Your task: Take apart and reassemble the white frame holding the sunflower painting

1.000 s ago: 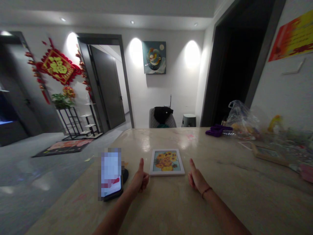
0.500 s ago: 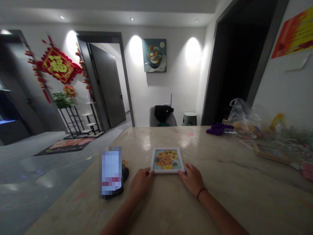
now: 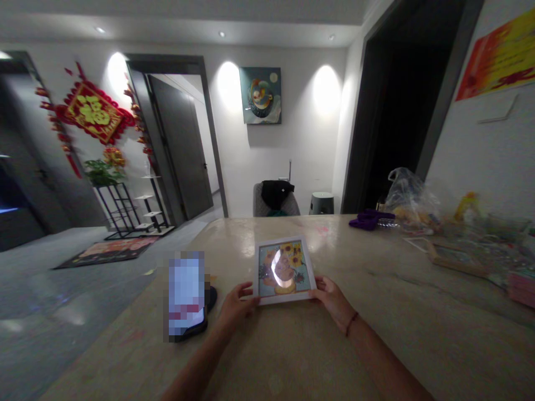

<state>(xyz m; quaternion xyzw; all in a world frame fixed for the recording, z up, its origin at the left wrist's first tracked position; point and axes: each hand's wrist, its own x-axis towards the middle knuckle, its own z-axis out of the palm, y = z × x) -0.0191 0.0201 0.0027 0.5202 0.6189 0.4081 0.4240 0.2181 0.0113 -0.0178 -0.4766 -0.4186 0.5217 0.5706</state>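
Observation:
A small white-framed sunflower picture (image 3: 284, 270) is tilted up off the beige table (image 3: 292, 356), with a light glare on its glass. My left hand (image 3: 234, 305) grips its lower left corner, fingers closed on the frame. My right hand (image 3: 332, 298) grips the lower right corner the same way; a red band sits on that wrist. A phone (image 3: 186, 295) stands propped on a dark holder just left of my left hand.
At the table's right side lie a purple cloth (image 3: 368, 220), a clear plastic bag (image 3: 412, 200), a wooden frame (image 3: 453, 257) and several small items. A chair with a black bag (image 3: 276, 197) stands at the far end. Open floor lies to the left.
My hands went from thumbs-up beside the picture to its lower corners, then closed on it and tilted it up off the table toward me.

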